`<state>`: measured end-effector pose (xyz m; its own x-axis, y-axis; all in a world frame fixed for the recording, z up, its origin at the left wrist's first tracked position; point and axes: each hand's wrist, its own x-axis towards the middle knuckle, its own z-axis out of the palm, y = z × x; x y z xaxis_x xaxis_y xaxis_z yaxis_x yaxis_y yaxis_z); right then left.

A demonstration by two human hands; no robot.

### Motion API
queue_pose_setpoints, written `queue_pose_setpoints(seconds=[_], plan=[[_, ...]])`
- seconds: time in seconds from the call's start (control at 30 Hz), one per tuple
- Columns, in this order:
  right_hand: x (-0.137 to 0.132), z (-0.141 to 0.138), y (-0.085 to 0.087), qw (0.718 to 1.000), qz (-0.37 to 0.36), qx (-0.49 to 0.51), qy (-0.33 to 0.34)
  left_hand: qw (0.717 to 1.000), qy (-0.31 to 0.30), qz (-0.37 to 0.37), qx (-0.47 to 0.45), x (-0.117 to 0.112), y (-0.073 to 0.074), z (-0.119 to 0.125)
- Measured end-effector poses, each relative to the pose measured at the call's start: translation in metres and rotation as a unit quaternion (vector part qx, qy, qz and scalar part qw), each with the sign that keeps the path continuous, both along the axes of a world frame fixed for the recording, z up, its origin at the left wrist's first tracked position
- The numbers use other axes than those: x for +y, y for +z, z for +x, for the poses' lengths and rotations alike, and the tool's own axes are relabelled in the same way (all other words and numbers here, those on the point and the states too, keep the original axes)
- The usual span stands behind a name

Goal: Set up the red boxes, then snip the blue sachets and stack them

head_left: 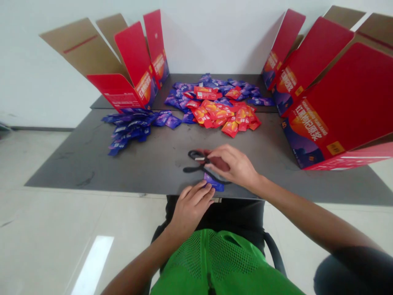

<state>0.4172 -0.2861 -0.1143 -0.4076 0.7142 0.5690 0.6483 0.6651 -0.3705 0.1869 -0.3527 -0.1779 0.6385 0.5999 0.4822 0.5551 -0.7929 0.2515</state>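
Observation:
My left hand [192,207] is at the table's near edge, its fingers over the lower end of a purple foil sachet [214,184]. My right hand [233,166] grips a pair of black-handled scissors [196,163] across the middle, with a small silver part showing by the fingers. The scissors lie low over the sachet, and their lower handle or blade reaches just past it. Part of the sachet is hidden by my left fingers. The hands are close together but apart.
Behind my hands lie a heap of red sachets [222,116] and loose purple sachets [132,129] on the dark grey table [123,170]. Open red-and-cardboard boxes [125,69] stand at back left, and larger ones [337,98] stand at right. A white wall and tiled floor surround it.

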Motion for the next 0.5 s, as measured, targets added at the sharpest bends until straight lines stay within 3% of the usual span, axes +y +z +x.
queue_pose_setpoints(seconds=[0.1,0.2,0.33,0.43,0.5], plan=[[-0.009,-0.008,-0.015,0.996,-0.025,-0.055,0.060,1.000,0.008,-0.014,0.005,-0.001,-0.001,-0.001],[0.025,0.004,-0.025,0.997,-0.013,-0.070,-0.008,1.000,0.005,-0.014,0.000,-0.001,-0.001,-0.001],[0.061,0.021,-0.010,0.993,0.016,-0.094,-0.076,1.000,0.007,-0.016,-0.020,-0.001,-0.001,0.000],[0.035,0.011,0.003,0.997,0.023,-0.030,-0.065,0.999,0.007,-0.020,-0.028,-0.001,-0.001,0.001],[0.007,0.000,0.001,1.000,0.007,-0.028,-0.005,0.999,0.011,-0.023,-0.036,-0.001,-0.001,0.002]])
